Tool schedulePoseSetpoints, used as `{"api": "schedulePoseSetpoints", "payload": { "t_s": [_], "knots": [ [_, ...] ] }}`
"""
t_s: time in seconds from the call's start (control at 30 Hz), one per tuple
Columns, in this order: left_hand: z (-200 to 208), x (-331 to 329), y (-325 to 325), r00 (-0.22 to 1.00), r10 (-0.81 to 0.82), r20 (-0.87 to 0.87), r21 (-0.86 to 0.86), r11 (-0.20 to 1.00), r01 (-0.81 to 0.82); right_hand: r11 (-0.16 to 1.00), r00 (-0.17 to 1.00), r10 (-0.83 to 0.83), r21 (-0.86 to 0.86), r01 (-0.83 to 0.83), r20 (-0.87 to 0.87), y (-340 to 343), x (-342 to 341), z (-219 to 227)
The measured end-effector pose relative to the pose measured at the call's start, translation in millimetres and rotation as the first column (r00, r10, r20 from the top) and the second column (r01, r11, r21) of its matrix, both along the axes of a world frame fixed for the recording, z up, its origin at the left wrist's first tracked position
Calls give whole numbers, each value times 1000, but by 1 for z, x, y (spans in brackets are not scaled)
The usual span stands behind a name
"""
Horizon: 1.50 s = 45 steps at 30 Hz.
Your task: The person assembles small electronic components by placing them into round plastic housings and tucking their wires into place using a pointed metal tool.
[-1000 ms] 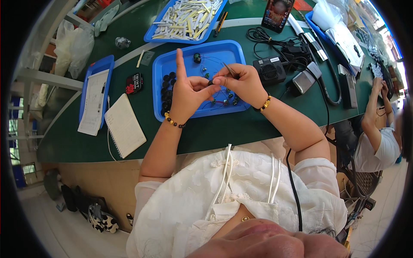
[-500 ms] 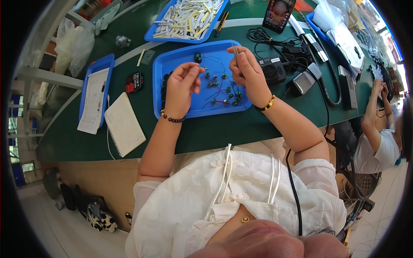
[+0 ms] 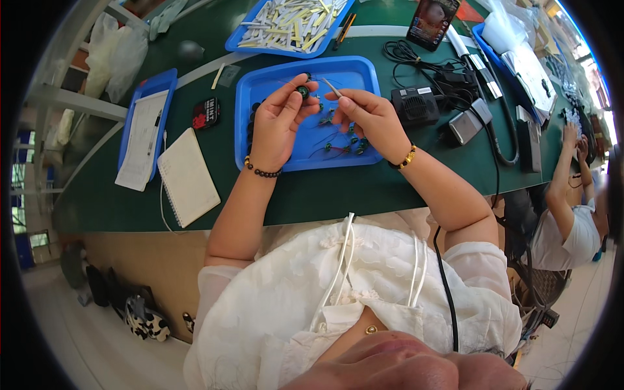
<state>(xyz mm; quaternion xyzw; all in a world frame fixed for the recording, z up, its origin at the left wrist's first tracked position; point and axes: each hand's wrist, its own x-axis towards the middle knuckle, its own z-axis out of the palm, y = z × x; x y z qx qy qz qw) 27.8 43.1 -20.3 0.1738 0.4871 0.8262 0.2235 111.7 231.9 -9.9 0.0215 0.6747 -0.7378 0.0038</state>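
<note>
Between the thumb and fingers of my left hand (image 3: 279,120) is a small round black-and-green component (image 3: 303,91). My right hand (image 3: 374,120) pinches a pair of tweezers (image 3: 332,88), whose tip points toward that component with a small gap between. Both hands are over a blue tray (image 3: 338,63). Several small green circuit pieces with thin red and dark wires (image 3: 354,144) lie in the tray's right part, some hidden by my hands. Along the tray's left side is a row of black round parts (image 3: 251,123), partly behind my left hand.
Beyond stands a blue tray of white and yellow strips (image 3: 286,29). A notebook (image 3: 188,175), a round-cornered tin (image 3: 206,114) and a tray with a paper sheet (image 3: 144,133) lie left. On the right are a black device (image 3: 415,106), cables (image 3: 416,58), a propped phone (image 3: 432,23) and a co-worker (image 3: 572,221).
A round component now shows in my left hand, and the one at the tray's far side is gone from its place. The tweezers have tilted from upright toward my left hand.
</note>
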Motion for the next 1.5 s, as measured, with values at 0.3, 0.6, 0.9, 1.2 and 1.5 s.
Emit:
{"api": "schedulePoseSetpoints", "payload": {
  "t_s": [0.3,0.6,0.9,1.2,1.5],
  "knots": [
    [-1,0,0,998,-55,-11,112,992,56,997,1000,1,-76,-2,-20,-8,7,1],
    [-2,2,-1,991,-81,-111,140,986,96,995,991,-84,41,88,-106,-13,9,-5],
    [-4,1,-3,982,-75,-175,147,984,101,865,900,-131,397,308,-415,-14,12,4],
    [-3,1,-2,978,-36,-204,159,985,69,816,871,-107,458,352,-479,-14,13,3],
    [-2,1,-3,968,6,-252,39,999,4,875,938,-123,411,258,-325,-14,15,6]
  ]
}}
